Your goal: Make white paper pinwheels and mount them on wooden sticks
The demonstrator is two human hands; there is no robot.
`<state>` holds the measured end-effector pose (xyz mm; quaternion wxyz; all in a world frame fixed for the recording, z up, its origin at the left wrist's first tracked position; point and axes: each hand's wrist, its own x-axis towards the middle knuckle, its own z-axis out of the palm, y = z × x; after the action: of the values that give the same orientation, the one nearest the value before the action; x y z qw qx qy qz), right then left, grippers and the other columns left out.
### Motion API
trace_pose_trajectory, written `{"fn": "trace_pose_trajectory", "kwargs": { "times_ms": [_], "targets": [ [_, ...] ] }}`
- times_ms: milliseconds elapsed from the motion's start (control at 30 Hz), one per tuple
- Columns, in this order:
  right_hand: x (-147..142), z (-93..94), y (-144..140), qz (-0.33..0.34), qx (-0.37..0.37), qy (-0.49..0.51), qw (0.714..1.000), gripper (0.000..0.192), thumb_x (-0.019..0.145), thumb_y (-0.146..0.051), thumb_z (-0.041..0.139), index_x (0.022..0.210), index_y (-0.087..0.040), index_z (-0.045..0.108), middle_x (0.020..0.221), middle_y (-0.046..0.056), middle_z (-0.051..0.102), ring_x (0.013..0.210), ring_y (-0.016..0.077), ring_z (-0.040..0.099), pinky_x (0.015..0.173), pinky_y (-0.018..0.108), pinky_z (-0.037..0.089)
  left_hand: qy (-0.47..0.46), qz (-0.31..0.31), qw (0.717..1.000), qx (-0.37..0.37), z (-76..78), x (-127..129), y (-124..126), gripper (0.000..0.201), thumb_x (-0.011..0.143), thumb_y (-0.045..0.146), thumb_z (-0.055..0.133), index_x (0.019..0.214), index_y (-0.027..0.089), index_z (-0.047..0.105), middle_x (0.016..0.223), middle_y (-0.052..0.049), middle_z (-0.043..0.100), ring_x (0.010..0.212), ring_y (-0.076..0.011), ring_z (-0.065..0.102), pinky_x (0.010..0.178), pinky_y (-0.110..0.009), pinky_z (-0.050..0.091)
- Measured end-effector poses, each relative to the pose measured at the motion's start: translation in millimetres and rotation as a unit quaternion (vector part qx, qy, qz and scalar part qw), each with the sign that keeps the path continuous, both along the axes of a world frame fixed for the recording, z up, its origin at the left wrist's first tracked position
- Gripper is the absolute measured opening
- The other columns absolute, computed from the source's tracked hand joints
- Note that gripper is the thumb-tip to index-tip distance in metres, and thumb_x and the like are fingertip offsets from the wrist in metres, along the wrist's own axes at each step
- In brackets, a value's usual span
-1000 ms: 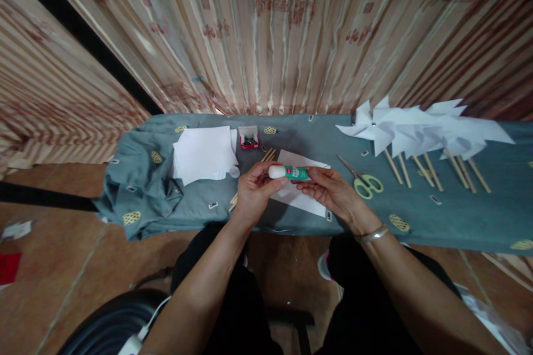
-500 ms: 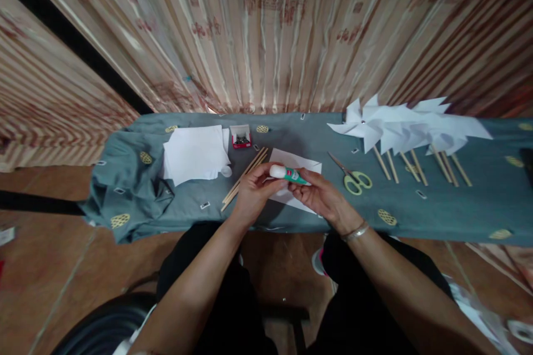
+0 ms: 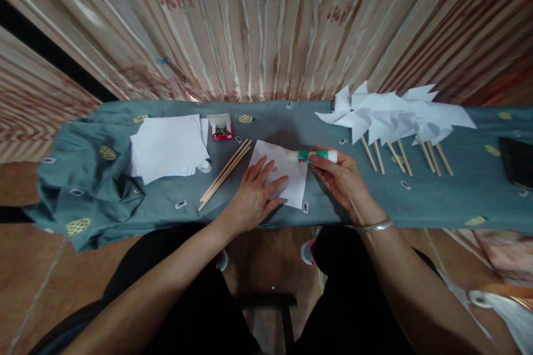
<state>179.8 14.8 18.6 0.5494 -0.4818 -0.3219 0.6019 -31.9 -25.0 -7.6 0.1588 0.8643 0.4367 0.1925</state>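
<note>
Head view: I see the glue stick [image 3: 317,155] lying level in my right hand [image 3: 341,180], the fingers pinched round its barrel, its tip pointing to 9 o'clock over the right edge of the paper square [image 3: 280,173].
Left hand: my left hand [image 3: 255,195] lies flat and spread on the paper square, pressing it to the cloth [image 3: 437,194]; it grasps nothing.
Paper square: it sits at the middle of the table, near the front edge, unfolded and flat; I cannot tell whether glue is on it.
At 9 o'clock of it: a few wooden sticks [image 3: 225,173] lie loose, then a stack of white sheets [image 3: 167,145] with a small red box [image 3: 220,127] just behind.
At 2 o'clock: finished paper pinwheels [image 3: 391,116] on sticks lie in a row.
Progress, as I judge it: several pinwheels are made; this sheet is uncut and unfolded, with more sheets and sticks waiting.
</note>
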Motion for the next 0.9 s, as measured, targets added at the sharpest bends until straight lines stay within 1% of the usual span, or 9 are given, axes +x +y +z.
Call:
{"fn": "trace_pose_trajectory", "kwargs": {
  "times_ms": [67,133,267,400,533,633,767,900],
  "targets": [
    [-1.5,-2.2,-1.5,-0.004,0.008,-0.013,1.0,0.031,0.049,-0.03,0.093,0.07,-0.023,0.072,0.07,-0.005,0.071,0.064,0.0091,0.063,0.065,0.022,0.055,0.025,-0.008,1.0,-0.003,-0.2,2.6,0.4,0.047,0.09,0.04,0.06,0.134,0.022,0.058,0.152,-0.019,0.04,0.148,-0.038,0.022,0.114,-0.063,0.028],
    [-2.4,-5.7,-3.4,-0.009,0.015,-0.044,0.999,0.03,0.053,-0.034,0.091,0.072,-0.023,0.071,0.07,-0.004,0.07,0.063,0.0103,0.061,0.064,0.024,0.054,0.032,-0.006,0.999,-0.005,-2.5,2.6,0.8,0.048,0.09,0.042,0.06,0.133,0.021,0.058,0.153,-0.02,0.038,0.148,-0.039,0.023,0.114,-0.063,0.026],
    [-6.0,-15.2,-8.2,0.003,0.041,-0.15,0.988,0.032,0.064,-0.044,0.085,0.082,-0.022,0.07,0.068,-0.003,0.068,0.06,0.012,0.059,0.06,0.026,0.05,0.031,0.001,1.0,-0.001,-10.3,-1.1,0.2,0.047,0.091,0.045,0.058,0.131,0.021,0.06,0.152,-0.02,0.04,0.147,-0.0388,0.025,0.114,-0.063,0.024],
    [-15.0,-17.8,-14.1,0.032,0.101,-0.259,0.96,0.033,0.071,-0.048,0.079,0.089,-0.023,0.066,0.08,0.0,0.072,0.068,0.016,0.064,0.064,0.03,0.053,0.041,0.002,0.999,0.004,-15.3,-3.3,-1.1,0.049,0.09,0.046,0.058,0.133,0.022,0.057,0.153,-0.019,0.039,0.146,-0.0393,0.027,0.115,-0.063,0.023],
    [-21.2,-14.3,-19.2,0.046,0.155,-0.345,0.925,0.025,0.078,-0.044,0.075,0.091,-0.024,0.066,0.083,0.001,0.072,0.071,0.0171,0.065,0.066,0.031,0.053,0.049,0.001,0.999,0.007,-16.5,-2.7,-1.2,0.052,0.09,0.046,0.06,0.136,0.023,0.054,0.155,-0.02,0.037,0.146,-0.0399,0.026,0.114,-0.063,0.023],
    [-21.3,-13.7,-21.2,0.056,0.168,-0.384,0.906,0.024,0.081,-0.042,0.073,0.093,-0.023,0.066,0.084,0.001,0.072,0.072,0.0169,0.065,0.066,0.031,0.053,0.053,0.002,0.999,0.008,-16.5,-1.7,-1.2,0.054,0.089,0.045,0.061,0.137,0.022,0.053,0.155,-0.02,0.037,0.147,-0.0404,0.025,0.115,-0.063,0.023],
    [-20.0,-16.4,-21.2,0.06,0.171,-0.402,0.897,0.026,0.082,-0.043,0.071,0.096,-0.023,0.066,0.085,0.001,0.072,0.073,0.0173,0.065,0.066,0.03,0.053,0.052,0.002,0.999,0.007,-16.7,-1.2,-1.2,0.055,0.089,0.043,0.062,0.138,0.022,0.052,0.155,-0.02,0.037,0.147,-0.0404,0.025,0.115,-0.063,0.022],
    [-19.5,-19.5,-21.2,0.069,0.172,-0.438,0.88,0.027,0.082,-0.042,0.071,0.1,-0.023,0.065,0.088,0.002,0.072,0.075,0.0184,0.065,0.067,0.032,0.052,0.046,-0.001,0.999,0.002,-17.0,-1.4,-1.0,0.056,0.088,0.044,0.062,0.139,0.022,0.052,0.155,-0.02,0.036,0.147,-0.0412,0.024,0.115,-0.064,0.021]
  ]
}}
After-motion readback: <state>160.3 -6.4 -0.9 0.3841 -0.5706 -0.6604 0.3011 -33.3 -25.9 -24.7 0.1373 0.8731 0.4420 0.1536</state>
